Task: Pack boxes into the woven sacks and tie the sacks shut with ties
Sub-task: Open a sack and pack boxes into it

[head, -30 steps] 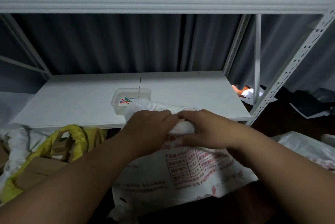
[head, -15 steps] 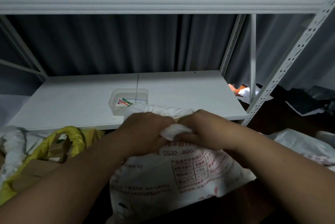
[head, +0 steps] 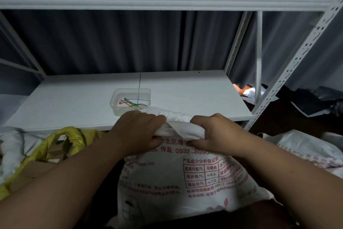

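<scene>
A white woven sack (head: 185,176) with red print stands in front of me below the shelf. Its top is gathered into a bunched roll (head: 178,128). My left hand (head: 137,132) grips the left end of that roll, and my right hand (head: 217,134) grips the right end, fingers curled around the fabric. What the sack holds is hidden. A clear plastic tub (head: 130,101) on the shelf just behind my hands holds several coloured ties (head: 132,103).
The white metal shelf (head: 74,102) runs across the middle, with a second board above. At lower left a yellow sack (head: 61,137) holds cardboard boxes (head: 35,171). Another printed white sack (head: 304,147) lies at right. A perforated shelf post (head: 289,72) stands at right.
My hands have drawn slightly apart along the gathered sack top, showing more of the bunched roll between them. The sack's printed face shows more.
</scene>
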